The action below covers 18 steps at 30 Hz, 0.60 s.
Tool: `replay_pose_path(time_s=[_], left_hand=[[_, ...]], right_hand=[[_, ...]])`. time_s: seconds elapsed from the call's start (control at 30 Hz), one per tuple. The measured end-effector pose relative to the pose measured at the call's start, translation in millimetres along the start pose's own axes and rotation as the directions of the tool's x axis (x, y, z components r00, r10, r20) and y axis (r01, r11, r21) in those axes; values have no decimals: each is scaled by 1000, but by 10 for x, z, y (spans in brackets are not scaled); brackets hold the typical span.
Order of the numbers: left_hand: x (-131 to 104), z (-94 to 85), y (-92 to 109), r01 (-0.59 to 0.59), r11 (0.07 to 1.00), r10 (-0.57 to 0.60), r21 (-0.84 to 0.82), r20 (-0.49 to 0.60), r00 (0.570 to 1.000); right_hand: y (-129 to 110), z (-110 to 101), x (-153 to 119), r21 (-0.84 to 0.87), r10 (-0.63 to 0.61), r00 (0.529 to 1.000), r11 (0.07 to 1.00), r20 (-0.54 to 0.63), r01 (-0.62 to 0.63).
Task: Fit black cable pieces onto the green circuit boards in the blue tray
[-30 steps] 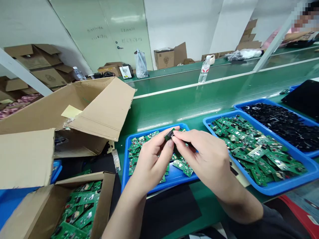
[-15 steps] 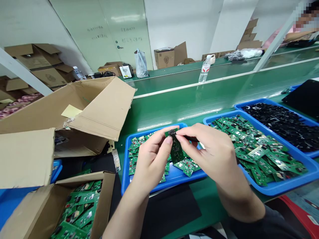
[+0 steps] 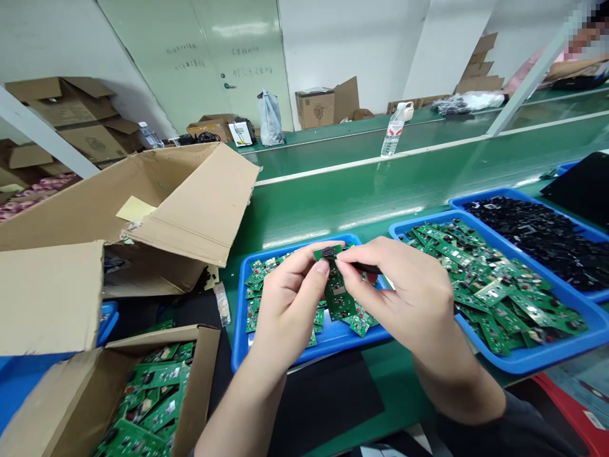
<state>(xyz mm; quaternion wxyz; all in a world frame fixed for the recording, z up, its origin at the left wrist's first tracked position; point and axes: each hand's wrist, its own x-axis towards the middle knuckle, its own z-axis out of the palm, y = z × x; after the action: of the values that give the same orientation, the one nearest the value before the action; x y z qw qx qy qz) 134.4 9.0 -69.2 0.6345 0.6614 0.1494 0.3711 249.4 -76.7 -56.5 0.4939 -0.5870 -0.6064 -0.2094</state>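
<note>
The circuit board is pinched in the left hand above the middle blue tray, near the bench's front edge; the right hand pinches a black piece by its port, likely port work needing steadiness next.

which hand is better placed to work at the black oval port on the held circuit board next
The right, probably: the right hand pinches what looks like a slim black tool close beside the port, while the left hand is occupied gripping the circuit board.
</note>
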Motion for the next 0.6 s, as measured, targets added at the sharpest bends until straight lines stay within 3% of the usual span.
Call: replay_pose_path(time_s=[0.27, 0.5, 0.6], left_hand=[[3, 32, 69, -124, 972, 125, 198, 9, 992], [-2, 40, 122, -32, 988, 39, 151, -47, 998], [11, 19, 132, -12, 981, 16, 191, -16, 1000]], right_hand=[[76, -33, -15, -29, -21, 1000, 999, 17, 22], [193, -40, 16, -86, -168, 986, 983, -22, 165], [239, -28, 18, -82, -197, 980, 978, -34, 194]])
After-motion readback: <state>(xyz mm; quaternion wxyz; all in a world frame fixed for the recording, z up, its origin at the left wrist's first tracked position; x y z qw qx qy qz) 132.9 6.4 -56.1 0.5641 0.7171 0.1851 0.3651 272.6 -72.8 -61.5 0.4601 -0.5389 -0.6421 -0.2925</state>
